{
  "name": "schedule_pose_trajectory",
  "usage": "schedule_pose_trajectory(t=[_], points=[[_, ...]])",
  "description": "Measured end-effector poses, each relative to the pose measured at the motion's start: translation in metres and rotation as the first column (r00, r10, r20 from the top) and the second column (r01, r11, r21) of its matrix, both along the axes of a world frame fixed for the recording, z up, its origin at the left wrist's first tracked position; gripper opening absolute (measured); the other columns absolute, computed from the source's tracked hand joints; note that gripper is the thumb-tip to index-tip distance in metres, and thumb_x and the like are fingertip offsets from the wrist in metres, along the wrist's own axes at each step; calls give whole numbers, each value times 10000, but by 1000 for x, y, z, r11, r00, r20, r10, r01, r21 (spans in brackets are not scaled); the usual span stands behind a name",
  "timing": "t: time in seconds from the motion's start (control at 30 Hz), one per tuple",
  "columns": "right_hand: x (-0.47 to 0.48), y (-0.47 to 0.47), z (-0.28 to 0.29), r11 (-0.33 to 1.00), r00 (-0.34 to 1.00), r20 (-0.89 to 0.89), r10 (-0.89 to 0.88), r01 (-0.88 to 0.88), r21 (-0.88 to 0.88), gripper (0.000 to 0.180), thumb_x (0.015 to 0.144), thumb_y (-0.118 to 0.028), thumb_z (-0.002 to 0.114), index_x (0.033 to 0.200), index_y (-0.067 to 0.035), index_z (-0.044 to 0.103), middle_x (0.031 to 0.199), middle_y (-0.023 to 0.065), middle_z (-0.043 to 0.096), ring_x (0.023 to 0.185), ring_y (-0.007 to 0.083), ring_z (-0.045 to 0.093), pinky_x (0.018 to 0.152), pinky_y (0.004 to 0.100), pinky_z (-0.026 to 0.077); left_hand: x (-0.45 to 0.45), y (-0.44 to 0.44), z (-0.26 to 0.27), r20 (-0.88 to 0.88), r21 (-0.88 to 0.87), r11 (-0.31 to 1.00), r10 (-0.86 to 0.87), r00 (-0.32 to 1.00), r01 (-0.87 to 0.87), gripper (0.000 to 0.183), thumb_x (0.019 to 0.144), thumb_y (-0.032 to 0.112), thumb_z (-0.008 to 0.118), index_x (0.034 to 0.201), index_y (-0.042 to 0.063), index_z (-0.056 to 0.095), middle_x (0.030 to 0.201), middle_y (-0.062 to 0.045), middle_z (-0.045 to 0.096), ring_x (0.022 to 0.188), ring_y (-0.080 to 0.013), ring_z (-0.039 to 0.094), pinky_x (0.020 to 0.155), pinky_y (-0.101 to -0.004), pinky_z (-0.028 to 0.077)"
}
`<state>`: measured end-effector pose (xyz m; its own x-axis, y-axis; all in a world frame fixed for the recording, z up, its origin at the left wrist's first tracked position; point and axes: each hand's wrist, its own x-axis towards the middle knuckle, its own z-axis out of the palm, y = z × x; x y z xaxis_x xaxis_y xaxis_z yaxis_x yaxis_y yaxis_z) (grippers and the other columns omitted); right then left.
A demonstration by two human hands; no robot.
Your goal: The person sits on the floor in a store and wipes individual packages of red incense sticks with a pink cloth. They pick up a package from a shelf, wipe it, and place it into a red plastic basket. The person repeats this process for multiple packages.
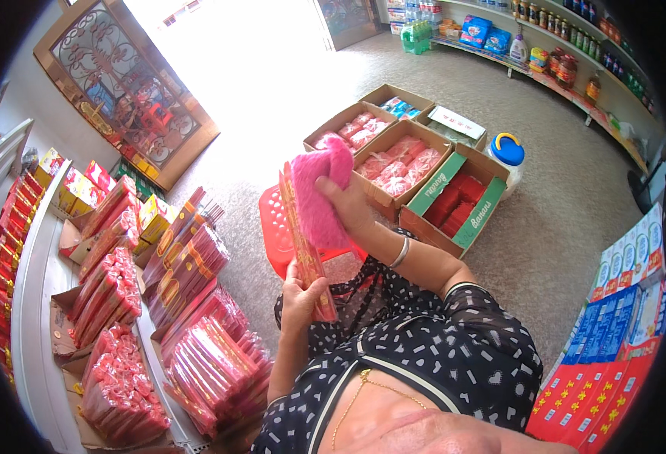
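Observation:
My left hand (pixel 302 295) grips the lower part of a long, slim red packet (pixel 304 249) in clear wrap with gold printing, possibly incense sticks. The packet is held up at a slant in front of my lap. A fluffy pink cloth (pixel 319 204) is in my right hand (pixel 347 207), with its fingers mostly hidden by the cloth. It lies against the upper right side of the packet. Behind the packet stands a red plastic stool (pixel 273 227) with a perforated seat, partly covered by my hands and the cloth.
Tiered shelving (pixel 43 318) at left carries bundled red packets (pixel 214 369) and wrapped stick bundles (pixel 188 255). Cardboard boxes of pink bags (pixel 404 162) and a green-edged carton (pixel 460 198) sit on the floor beside a blue-lidded plastic jar (pixel 507 150). Stacked cartons (pixel 594 391) stand at right.

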<state>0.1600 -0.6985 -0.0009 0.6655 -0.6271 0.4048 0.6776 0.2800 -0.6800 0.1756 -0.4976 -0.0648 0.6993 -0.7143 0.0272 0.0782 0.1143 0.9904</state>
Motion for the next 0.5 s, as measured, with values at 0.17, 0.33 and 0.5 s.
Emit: schedule_pose_trajectory(t=[0.17,0.33,0.5], points=[[-3,12,9,909,993,81,-90,115,-402,370,874,-101,662,1210,4,550,1084,98,630,1033,215,613,910,346,494,14,1,-35,-283,-207,978,-62,957,2,486,853,133,706,1261,17,468,1091,-85,633,840,-159,658,763,-297,558],[-16,17,4,475,970,122,-212,211,-855,290,817,-102,655,1073,18,589,1103,189,598,1055,338,592,913,427,489,11,-6,1,-262,-404,912,-38,964,-74,392,962,116,580,1322,53,438,1106,-121,616,918,-254,667,744,-345,577],[-45,64,-39,33,908,417,45,416,-909,246,678,-207,689,851,-55,601,948,136,552,936,316,586,767,428,535,22,-9,-4,67,-428,903,67,995,-32,515,1009,352,496,1421,62,388,1191,-129,597,1084,-264,599,915,-399,506]])
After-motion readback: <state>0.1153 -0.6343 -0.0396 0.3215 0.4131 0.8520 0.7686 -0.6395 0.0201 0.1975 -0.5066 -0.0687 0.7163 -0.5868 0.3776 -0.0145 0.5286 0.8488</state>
